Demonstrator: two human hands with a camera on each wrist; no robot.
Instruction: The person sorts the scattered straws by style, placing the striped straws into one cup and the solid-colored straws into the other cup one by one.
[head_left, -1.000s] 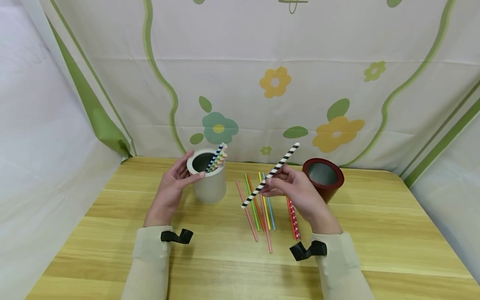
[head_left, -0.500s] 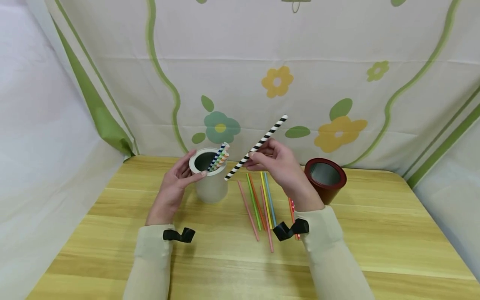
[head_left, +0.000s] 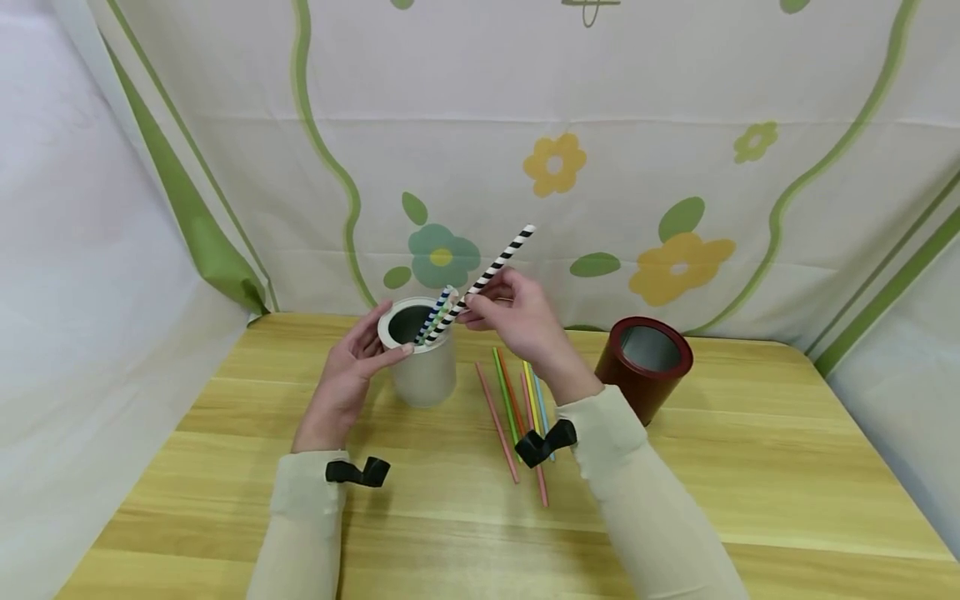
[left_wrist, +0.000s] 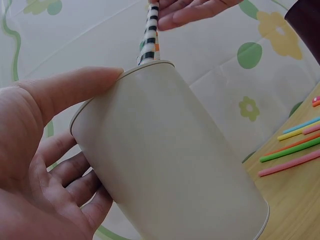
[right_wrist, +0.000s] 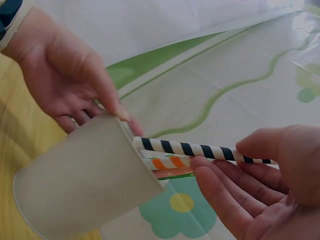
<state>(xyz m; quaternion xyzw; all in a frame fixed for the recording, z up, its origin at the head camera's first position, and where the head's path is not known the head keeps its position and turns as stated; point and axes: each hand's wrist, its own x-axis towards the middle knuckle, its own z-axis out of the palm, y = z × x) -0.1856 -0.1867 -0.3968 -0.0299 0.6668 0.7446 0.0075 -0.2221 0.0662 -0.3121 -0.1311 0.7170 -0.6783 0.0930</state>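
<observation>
The right hand (head_left: 517, 312) is raised over the table (head_left: 420, 517), thumb and fingers pinching the black-and-white straw (head_left: 486, 277), which slants with its lower end at the white cup's (head_left: 422, 367) rim, apparently just entering among the striped straws (head_left: 437, 315) there. The left hand (head_left: 347, 379) wraps the cup's side, thumb on the rim, fingers curled around it.

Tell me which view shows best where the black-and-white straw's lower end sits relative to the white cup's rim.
Right wrist: the black-and-white straw meets the white cup rim up close, pinched by the right hand. Head shows the whole straw but its tip is small. Left wrist shows only a short piece above the rim.
</observation>
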